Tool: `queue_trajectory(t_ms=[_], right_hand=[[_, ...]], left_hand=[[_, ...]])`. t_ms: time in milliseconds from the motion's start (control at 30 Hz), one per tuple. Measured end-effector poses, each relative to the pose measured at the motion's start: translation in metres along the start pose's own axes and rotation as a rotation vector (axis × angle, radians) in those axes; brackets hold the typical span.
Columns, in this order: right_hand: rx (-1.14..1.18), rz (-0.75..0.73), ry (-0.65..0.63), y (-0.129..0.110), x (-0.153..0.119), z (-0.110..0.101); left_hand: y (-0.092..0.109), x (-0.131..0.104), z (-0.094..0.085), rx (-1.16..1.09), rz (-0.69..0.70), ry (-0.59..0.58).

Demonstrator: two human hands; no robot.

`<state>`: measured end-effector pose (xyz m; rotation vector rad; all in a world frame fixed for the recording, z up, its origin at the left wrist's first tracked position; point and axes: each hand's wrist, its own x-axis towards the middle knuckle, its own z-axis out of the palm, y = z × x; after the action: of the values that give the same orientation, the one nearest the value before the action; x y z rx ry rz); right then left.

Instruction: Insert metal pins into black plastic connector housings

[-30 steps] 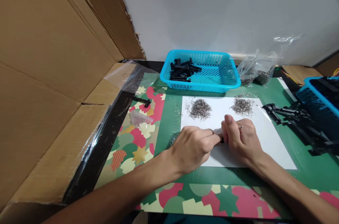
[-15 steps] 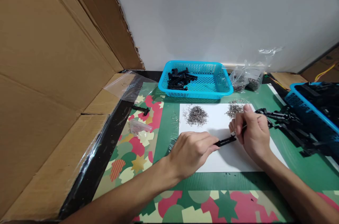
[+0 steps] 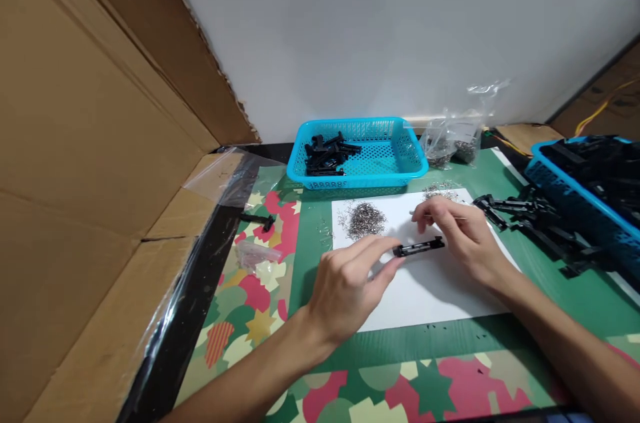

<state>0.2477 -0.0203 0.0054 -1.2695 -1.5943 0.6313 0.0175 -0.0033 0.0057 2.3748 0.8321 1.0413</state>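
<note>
Black part [image 3: 419,247] is over the white sheet [image 3: 430,293], its left end pinched between thumb and fingers of the left hand [image 3: 343,283]. The right hand [image 3: 465,233] has its fingers curled round a thin rod [image 3: 413,213], pale tip pointing left; whether this hand touches the part's right end, I cannot tell. Two piles of small metal bits sit along the sheet's far side: the left pile [image 3: 366,219] in plain view, the right pile [image 3: 441,191] partly behind the right hand. Beyond stands a blue basket [image 3: 355,181] with more parts [image 3: 327,156] in its left half. Loose parts [image 3: 545,226] lie on the worktop [image 3: 395,346] at right, beside a heaped second basket [image 3: 565,186].
</note>
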Motion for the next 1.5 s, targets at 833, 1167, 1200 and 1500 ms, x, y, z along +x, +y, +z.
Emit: queue_trajectory(t_ms=[833,1167,1200,1500], right_hand=[[-1.282,-0.25,0.105,0.049,-0.043,-0.128],[-0.655,-0.306,-0.037,-0.006,0.01,-0.049],[-0.602,-0.277,-0.067,-0.014,0.024,-0.035],[-0.509,-0.166,-0.357,-0.035,0.148,0.074]], left_hand=[[-0.005,-0.005,-0.004,0.123,0.11,-0.148],[-0.01,-0.014,-0.003,0.151,0.148,-0.19],[-0.011,-0.014,-0.003,0.151,0.148,-0.195],[-0.035,-0.024,0.027,0.236,0.377,-0.116]])
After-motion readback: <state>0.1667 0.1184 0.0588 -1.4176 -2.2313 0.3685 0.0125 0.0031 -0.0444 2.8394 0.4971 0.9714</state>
